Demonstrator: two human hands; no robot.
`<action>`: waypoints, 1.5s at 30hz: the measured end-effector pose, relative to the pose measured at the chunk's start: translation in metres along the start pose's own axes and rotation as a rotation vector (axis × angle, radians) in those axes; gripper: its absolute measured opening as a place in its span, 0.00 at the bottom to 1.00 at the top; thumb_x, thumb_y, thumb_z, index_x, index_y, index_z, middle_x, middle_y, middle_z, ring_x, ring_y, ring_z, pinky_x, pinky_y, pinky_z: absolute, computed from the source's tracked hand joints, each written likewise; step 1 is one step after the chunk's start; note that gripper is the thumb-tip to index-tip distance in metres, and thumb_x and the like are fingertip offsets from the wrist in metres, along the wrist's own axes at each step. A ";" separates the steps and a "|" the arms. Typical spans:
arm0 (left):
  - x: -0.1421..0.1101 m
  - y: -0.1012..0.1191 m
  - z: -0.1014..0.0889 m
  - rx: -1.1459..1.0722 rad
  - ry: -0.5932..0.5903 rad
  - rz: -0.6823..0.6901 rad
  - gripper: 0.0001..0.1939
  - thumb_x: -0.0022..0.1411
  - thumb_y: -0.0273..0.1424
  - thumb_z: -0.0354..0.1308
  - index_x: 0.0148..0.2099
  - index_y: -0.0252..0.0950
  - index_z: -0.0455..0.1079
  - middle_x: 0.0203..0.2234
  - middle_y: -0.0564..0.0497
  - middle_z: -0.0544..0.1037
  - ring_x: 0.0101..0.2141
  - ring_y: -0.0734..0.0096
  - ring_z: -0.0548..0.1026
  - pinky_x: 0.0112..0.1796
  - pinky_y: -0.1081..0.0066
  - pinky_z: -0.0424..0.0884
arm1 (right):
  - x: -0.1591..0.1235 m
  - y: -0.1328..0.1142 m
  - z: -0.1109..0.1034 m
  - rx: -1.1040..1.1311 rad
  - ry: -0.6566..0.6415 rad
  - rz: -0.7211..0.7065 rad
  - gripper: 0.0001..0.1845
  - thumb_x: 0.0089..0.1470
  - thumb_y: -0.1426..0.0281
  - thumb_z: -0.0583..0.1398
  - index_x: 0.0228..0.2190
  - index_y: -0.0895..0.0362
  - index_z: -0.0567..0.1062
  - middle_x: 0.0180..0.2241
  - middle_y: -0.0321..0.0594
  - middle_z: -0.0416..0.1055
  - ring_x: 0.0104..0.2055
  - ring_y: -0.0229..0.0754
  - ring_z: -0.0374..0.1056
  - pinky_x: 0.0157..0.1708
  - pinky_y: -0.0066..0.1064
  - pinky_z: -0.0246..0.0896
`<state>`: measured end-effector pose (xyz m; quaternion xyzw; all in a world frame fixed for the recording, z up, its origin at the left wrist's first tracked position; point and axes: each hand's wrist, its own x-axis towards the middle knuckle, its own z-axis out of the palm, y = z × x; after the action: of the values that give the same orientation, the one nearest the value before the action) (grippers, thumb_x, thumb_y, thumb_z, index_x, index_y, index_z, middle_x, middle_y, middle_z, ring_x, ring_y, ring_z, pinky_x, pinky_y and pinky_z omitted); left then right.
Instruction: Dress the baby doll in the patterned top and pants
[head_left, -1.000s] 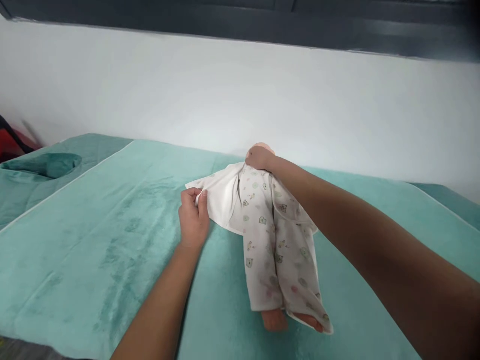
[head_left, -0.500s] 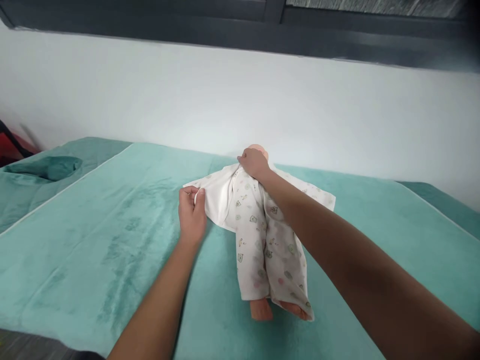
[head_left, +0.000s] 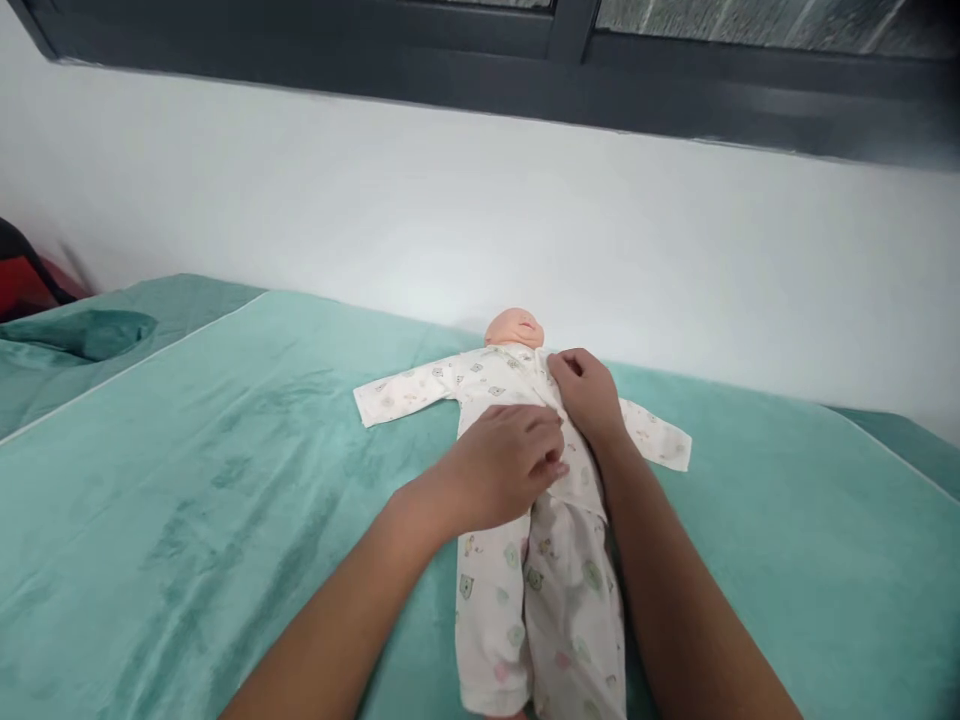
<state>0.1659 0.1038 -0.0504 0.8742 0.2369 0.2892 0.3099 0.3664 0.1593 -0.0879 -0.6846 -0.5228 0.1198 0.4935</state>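
One doll (head_left: 511, 328), one printed shirt (head_left: 484, 382), two trouser legs (head_left: 491, 615), left hand (head_left: 511, 462) and right hand (head_left: 587, 392) just apart, grips unclear

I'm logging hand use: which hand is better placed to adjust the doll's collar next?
Probably the right hand: it is beside the collar of the patterned top, near the doll's head. The left hand is lower, over the top's middle.

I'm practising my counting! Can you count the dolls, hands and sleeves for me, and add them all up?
Doll: 1
Left hand and right hand: 2
Sleeves: 2
Total: 5
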 end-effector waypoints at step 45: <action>0.107 -0.084 0.003 -0.237 0.521 -0.408 0.05 0.57 0.28 0.57 0.31 0.37 0.73 0.31 0.51 0.80 0.34 0.69 0.75 0.39 0.69 0.68 | 0.008 -0.013 0.022 0.355 -0.011 0.049 0.10 0.48 0.62 0.62 0.32 0.55 0.79 0.35 0.38 0.78 0.40 0.44 0.71 0.43 0.34 0.63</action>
<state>0.2253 0.2243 -0.0714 0.6636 0.4427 0.4601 0.3898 0.3467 0.1773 -0.0851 -0.5985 -0.4792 0.2263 0.6007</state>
